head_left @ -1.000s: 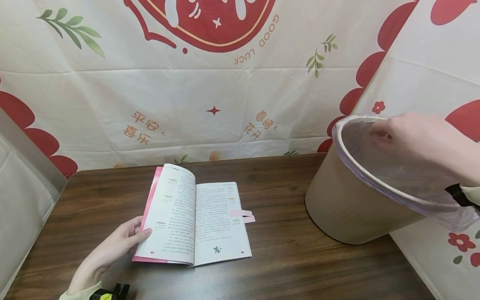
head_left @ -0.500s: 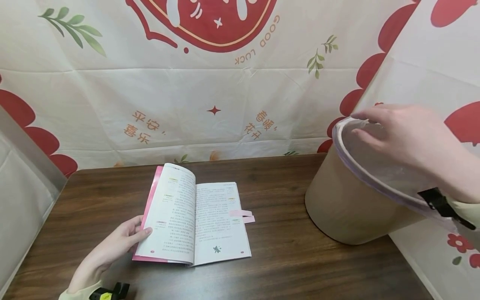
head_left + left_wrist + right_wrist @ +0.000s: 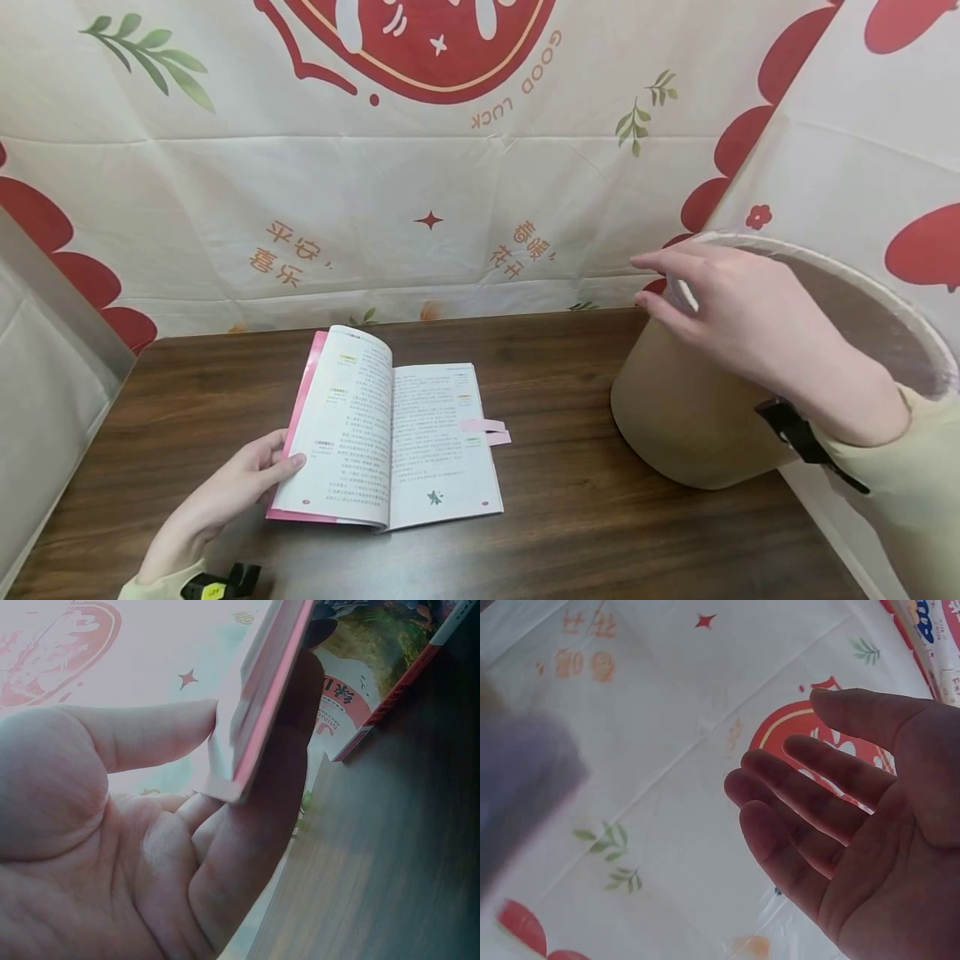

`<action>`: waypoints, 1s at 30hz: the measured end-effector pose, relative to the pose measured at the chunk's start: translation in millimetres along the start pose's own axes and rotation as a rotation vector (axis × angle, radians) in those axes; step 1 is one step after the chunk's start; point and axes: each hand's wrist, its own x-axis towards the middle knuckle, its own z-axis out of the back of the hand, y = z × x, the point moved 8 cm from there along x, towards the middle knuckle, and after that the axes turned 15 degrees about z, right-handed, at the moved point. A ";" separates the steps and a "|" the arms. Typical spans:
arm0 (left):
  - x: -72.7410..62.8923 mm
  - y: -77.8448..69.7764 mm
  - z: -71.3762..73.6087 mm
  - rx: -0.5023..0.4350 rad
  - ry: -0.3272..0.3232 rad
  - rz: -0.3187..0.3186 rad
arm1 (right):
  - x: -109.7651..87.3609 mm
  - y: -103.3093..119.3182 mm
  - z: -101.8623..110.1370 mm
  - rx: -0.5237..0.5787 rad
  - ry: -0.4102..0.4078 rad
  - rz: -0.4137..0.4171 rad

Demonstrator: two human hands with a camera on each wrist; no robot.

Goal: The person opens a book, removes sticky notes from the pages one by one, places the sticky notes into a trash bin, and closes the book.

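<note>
An open book [image 3: 442,450] with a pink cover lies on the table, its left side raised. My left hand [image 3: 232,492] grips that left edge, thumb on the page and fingers behind the cover. In the left wrist view, the book's pages and pink cover edge [image 3: 259,712] sit between thumb and fingers. Two pink paper strips [image 3: 486,427] stick out from the right page. My right hand [image 3: 750,308] is in front of a beige bin [image 3: 675,408] in the head view, partly covering its rim. The right wrist view shows the right palm [image 3: 900,840] holding nothing, fingers loosely bent.
The bin stands at the right of the dark wooden table [image 3: 555,517], with a plastic liner round its mouth. A white printed cloth [image 3: 420,183] hangs behind the table, and another covers the right side. A grey-white panel [image 3: 45,400] borders the left.
My right hand has come up out of the bin's mouth and moved left past its rim, its fingers spreading. The left hand and the book have stayed in place.
</note>
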 end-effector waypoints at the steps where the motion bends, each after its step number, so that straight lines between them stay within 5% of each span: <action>1: -0.1 0.0 0.3 -0.001 -0.001 0.000 | 0.6 2.4 -2.3 0.005 0.005 -0.002; 30: -1.1 -0.9 -1.0 -0.032 0.008 -0.005 | -2.7 55.5 -114.7 0.280 0.130 -0.016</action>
